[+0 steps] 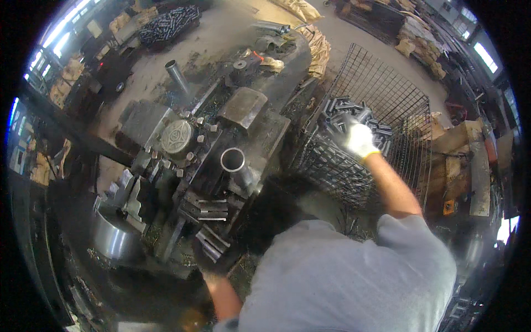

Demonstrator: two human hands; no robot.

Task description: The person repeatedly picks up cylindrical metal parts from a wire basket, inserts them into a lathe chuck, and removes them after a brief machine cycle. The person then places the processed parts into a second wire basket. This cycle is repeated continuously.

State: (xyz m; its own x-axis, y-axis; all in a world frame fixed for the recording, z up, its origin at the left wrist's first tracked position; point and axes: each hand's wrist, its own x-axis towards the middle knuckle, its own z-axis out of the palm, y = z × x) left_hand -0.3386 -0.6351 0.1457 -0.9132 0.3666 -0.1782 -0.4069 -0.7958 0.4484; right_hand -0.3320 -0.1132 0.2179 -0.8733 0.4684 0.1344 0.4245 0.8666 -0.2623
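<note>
My right hand [359, 139], in a white glove, reaches into a wire mesh basket [381, 72] heaped with short metal tubes [337, 105]. Motion smears its fingers among the tubes, so their grip does not show. Down at the lower left, my left hand [222, 262] wears a dark glove and is closed around a few short metal tubes [212, 243], side by side. Just above it, more short tubes [213, 210] lie in a row on the machine bed.
The machine carries a round chuck-like disc [177, 136], an upright open cylinder [233, 160] and a block-shaped cover [243, 108]. A shiny metal drum [113, 235] sits at the lower left. Another heap of metal parts [168, 25] stands far back; wooden crates [456, 166] are on the right.
</note>
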